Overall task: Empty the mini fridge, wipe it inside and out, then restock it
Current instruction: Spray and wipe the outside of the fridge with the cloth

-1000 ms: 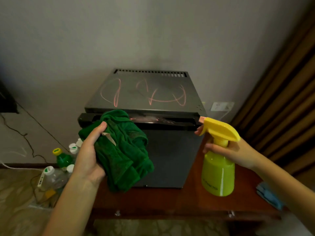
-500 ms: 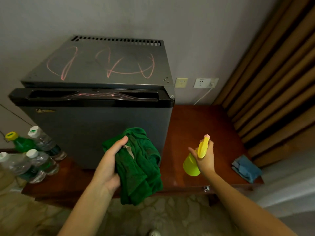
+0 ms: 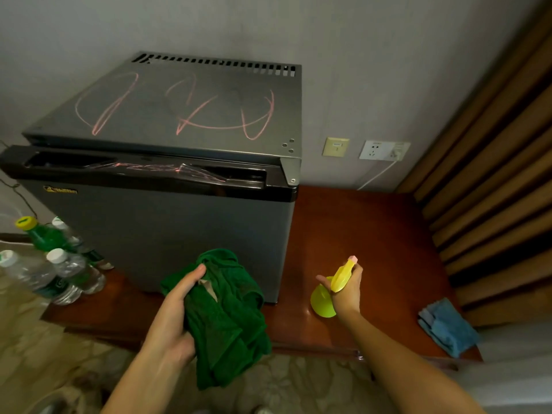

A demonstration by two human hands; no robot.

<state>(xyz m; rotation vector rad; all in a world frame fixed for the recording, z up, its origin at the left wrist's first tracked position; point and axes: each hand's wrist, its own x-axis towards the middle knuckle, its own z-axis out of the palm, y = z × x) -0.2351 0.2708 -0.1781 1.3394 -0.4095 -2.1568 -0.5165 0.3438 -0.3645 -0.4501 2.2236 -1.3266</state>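
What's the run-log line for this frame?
left hand: holds green cloth | right hand: holds yellow spray bottle | mini fridge: door shut, pink scribbles on top

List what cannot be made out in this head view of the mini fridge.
Head view only.
- Mini fridge inside: hidden by its shut door.
- Door badge: too small to read.
- Spray bottle trigger: covered by the right hand.
- Water bottles: labels blurred, one cut by left edge.
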